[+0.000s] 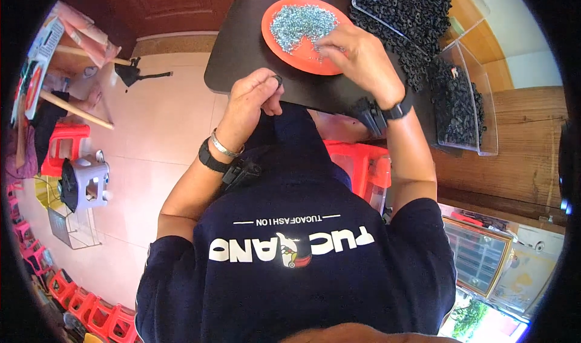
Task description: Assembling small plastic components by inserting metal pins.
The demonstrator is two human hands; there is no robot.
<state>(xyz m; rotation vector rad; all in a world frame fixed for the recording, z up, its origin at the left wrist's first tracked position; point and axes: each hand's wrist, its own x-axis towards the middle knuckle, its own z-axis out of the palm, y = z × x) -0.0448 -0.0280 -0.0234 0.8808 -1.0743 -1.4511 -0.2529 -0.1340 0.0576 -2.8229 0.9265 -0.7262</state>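
Observation:
My left hand [255,96] is closed above the near edge of the dark table, fingers curled round a small black part [278,81] that shows at the fingertips. Over the right side of an orange plate [327,68], my right hand [362,60] has its thumb and fingers bent together at the heap. Tiny shiny silver metal pieces [301,23] cover most of the plate, with a bare patch near my right fingertips. Whatever those fingertips hold is too small to make out.
Loose small black parts [415,66] lie heaped on the table's right side. Two clear plastic bins, an upper one [402,4] and a lower one [463,101], hold more. A red stool [358,161] stands below the table; a grey stool [94,182] is at the left.

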